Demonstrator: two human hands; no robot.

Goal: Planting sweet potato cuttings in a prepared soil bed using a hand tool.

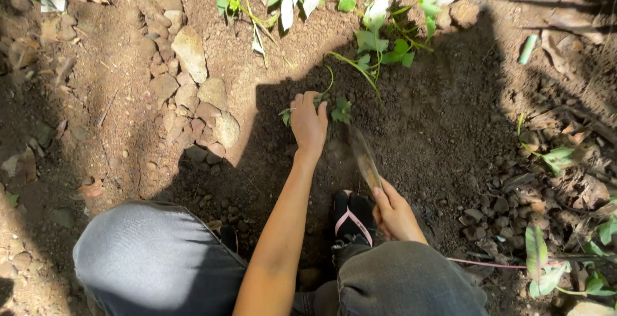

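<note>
I squat over bare brown soil, my knees in grey trousers at the bottom of the view. My left hand [308, 122] reaches forward and closes on a small green weed [339, 110] rooted in the dirt. My right hand [393, 213] sits close to my knee and grips the handle of a long flat blade [364, 155], whose soil-coated tip points into the ground just beside the weed. My foot in a black sandal with a pink strap [351, 218] rests between the two arms.
A green vine with broad leaves [373, 33] trails across the soil beyond the weed. A row of stones [190, 52] runs along the left. Dry leaves, pebbles and more green shoots [546, 271] lie to the right.
</note>
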